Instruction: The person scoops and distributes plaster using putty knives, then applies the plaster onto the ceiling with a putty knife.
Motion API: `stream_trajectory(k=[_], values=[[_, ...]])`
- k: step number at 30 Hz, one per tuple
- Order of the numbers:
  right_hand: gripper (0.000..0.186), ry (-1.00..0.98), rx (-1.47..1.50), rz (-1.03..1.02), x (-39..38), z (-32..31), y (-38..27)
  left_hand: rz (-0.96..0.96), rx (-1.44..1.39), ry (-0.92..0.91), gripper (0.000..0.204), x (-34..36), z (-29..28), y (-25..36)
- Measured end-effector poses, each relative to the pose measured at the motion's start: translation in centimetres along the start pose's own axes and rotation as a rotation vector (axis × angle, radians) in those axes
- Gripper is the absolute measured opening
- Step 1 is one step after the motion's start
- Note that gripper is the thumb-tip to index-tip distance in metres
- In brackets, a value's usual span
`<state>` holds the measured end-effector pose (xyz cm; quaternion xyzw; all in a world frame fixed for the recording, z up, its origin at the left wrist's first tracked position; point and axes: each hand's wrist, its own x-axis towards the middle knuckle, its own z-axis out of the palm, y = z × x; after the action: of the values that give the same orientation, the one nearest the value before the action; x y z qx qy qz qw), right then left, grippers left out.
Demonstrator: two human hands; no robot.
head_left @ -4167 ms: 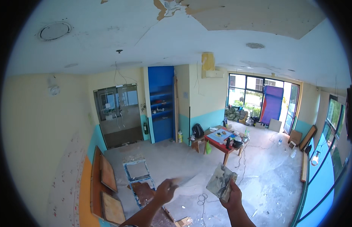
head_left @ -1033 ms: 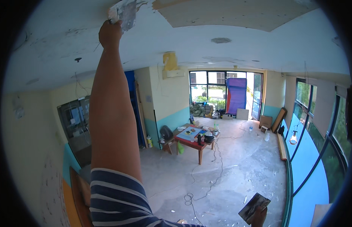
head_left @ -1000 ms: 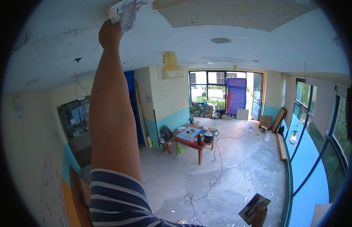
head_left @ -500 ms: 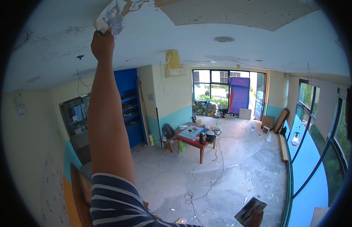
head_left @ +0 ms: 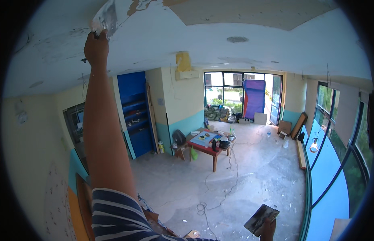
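Observation:
My left arm, in a navy-and-white striped sleeve, is raised high to the ceiling. My left hand [head_left: 97, 49] is closed round the dark handle of a wide putty knife [head_left: 105, 19], whose smeared metal blade lies against or very close to the ceiling. Beside the blade, to its right, is a patch of bare brown ceiling [head_left: 138, 5] with ragged white edges. Low at the right, my right hand [head_left: 268, 230] grips a flat rectangular plate [head_left: 261, 219] with dark and grey smears on its face. Part of that hand is cut off by the lower edge.
A red-edged table [head_left: 204, 149] with tools and containers stands mid-room. Cables [head_left: 203, 208] and white scraps lie across the grey floor. Blue shelving [head_left: 134, 116] stands behind my arm. Windows [head_left: 335, 116] line the right. A hanging lamp [head_left: 314, 145] glows there.
My left hand and the putty knife have moved left along the ceiling. The right hand with the plate has shifted slightly left and up.

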<state>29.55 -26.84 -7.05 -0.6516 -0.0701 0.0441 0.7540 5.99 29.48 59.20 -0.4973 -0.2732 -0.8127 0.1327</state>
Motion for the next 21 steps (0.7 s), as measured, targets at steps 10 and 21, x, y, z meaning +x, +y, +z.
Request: stream_trajectory(k=[10, 21], values=[[0.043, -0.482, 0.741, 0.396, 4.0, 9.0, -5.3, -0.533, -0.89, -0.987, 0.041, -30.6, -7.7, -0.8], [0.044, -0.926, 0.054, -0.097, 7.5, 16.8, 5.6, -1.06, -0.589, -1.874, 0.062, -53.4, -23.7, 4.3]])
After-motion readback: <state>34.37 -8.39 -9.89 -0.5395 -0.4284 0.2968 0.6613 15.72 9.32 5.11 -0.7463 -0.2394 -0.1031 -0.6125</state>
